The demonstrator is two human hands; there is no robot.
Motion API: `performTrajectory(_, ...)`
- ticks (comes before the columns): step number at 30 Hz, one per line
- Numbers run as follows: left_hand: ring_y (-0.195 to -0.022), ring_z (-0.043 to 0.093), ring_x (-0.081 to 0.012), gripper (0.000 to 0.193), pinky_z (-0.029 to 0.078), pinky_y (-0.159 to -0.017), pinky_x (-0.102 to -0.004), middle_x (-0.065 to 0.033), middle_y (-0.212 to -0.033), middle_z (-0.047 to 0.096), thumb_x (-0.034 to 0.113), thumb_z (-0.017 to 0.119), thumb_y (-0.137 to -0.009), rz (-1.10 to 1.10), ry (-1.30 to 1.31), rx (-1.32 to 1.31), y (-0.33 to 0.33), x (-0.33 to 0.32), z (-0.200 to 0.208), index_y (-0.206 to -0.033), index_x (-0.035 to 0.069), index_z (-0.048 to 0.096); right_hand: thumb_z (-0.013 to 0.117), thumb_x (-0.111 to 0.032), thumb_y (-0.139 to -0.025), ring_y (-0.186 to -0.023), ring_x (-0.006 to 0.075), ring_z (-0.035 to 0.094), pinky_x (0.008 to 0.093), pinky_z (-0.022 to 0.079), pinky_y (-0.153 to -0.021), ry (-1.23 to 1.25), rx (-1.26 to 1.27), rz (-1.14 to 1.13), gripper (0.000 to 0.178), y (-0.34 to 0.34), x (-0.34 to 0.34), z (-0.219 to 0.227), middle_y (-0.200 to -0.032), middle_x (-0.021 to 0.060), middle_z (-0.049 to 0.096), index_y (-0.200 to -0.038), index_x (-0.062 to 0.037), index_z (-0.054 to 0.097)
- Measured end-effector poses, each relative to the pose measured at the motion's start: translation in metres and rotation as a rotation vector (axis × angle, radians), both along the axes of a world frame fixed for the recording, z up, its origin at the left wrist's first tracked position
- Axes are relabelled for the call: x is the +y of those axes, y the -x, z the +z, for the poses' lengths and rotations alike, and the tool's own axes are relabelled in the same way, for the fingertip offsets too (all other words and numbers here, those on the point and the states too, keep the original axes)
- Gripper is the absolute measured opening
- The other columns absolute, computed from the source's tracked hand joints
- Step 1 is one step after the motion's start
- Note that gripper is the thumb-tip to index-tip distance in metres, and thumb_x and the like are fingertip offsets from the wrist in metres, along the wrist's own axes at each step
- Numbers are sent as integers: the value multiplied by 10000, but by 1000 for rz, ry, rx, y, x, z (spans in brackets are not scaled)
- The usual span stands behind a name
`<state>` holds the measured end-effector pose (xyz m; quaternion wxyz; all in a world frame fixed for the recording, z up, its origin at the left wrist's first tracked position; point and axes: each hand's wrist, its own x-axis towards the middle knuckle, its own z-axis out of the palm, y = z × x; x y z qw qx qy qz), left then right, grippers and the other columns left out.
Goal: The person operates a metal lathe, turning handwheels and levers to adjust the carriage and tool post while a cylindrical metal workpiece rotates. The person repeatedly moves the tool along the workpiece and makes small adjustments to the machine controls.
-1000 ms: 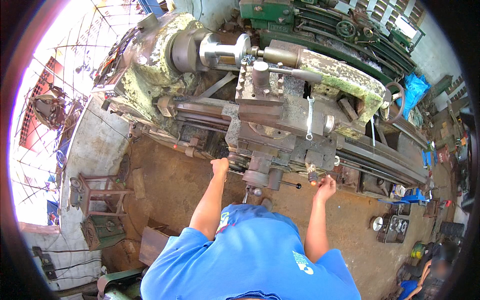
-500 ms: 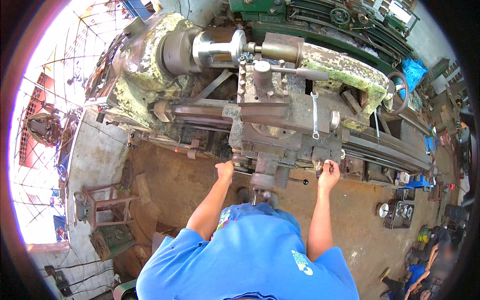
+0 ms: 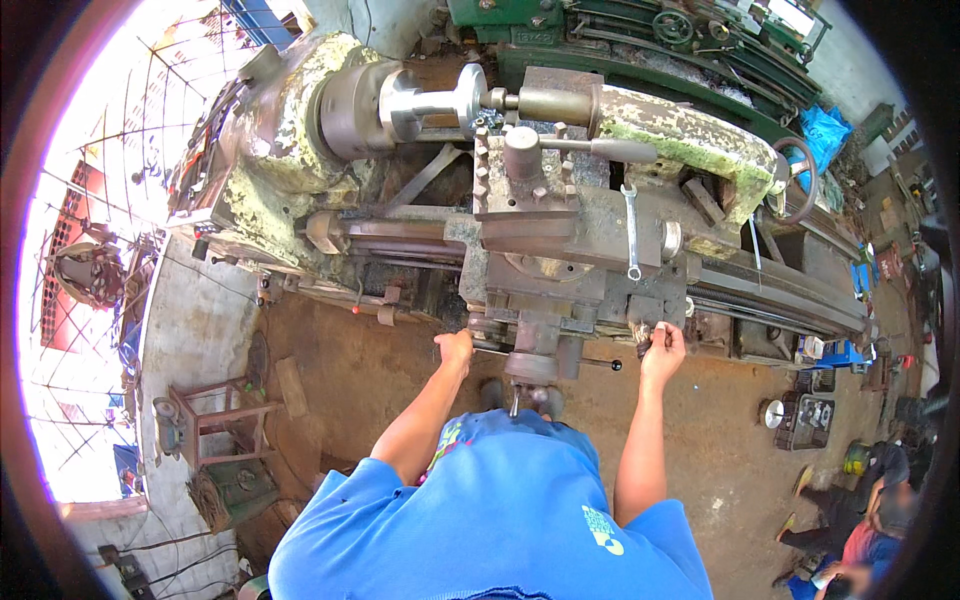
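Left grip [image 3: 455,350] looks curled by the left end of a thin handle rod [image 3: 490,349], though I honestly can't tell if the fingers wrap that or the round collar [image 3: 487,325] just behind. Rod's long axis runs mostly left to right, slanting slightly toward the blue shirt [image 3: 495,510], past a dark hub [image 3: 531,366], and ends in a black knob [image 3: 617,365]. So the left grip's at one end, and the other end sits closer to the right grip [image 3: 663,350]. Beyond the hub there's a chunky tool post [image 3: 522,190], then a wrench [image 3: 632,230] lying lengthwise away from the shirt. That right grip seems to be pinching a stubby lever [image 3: 641,337], right at its fingertips, just to its left.
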<state>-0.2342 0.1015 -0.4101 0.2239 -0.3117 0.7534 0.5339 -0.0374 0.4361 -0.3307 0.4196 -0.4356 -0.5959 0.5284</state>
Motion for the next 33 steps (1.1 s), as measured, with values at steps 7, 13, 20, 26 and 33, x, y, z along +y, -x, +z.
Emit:
performTrajectory(7,-491,485,-181,621,360,-414,-337,-112,-680,524,178,600,-825,25,-89,22,0,-1,2,-1234,-92,217,647,-109,-915,-594,31,430,208,349,-543,-35,-17,22,101,-1,1,-1,-651,-58,513,-878,-15,650)
performTrajectory(13,-462,465,-178,624,342,-396,-327,-92,-637,507,190,596,-839,-8,-69,-51,-2,-2,17,-1231,-92,201,639,-116,-926,-596,30,438,205,350,-545,-32,-18,37,108,-2,0,1,-649,-57,516,-895,-13,649)
performTrajectory(20,-453,453,-171,468,327,-382,-331,-82,-628,496,198,598,-839,-9,-120,-39,-1,-2,16,-1098,-9,267,633,-115,-930,-586,30,446,208,355,-531,19,-7,32,108,-1,1,0,-658,-52,531,-898,-13,645)
performTrajectory(26,-475,474,-171,415,322,-382,-340,-83,-639,497,191,599,-831,-43,-183,-89,3,-8,17,-1062,-12,320,624,-103,-934,-599,39,471,208,380,-548,-19,-10,34,100,-1,-1,6,-671,-45,540,-910,-8,646)
performTrajectory(33,-585,523,-174,151,392,-499,-353,-71,-741,586,151,673,-819,42,-270,30,1,-12,-9,-735,33,630,615,-48,-895,-774,130,613,265,488,-700,587,835,17,64,3,-2,-3,-789,22,656,-834,-54,633)
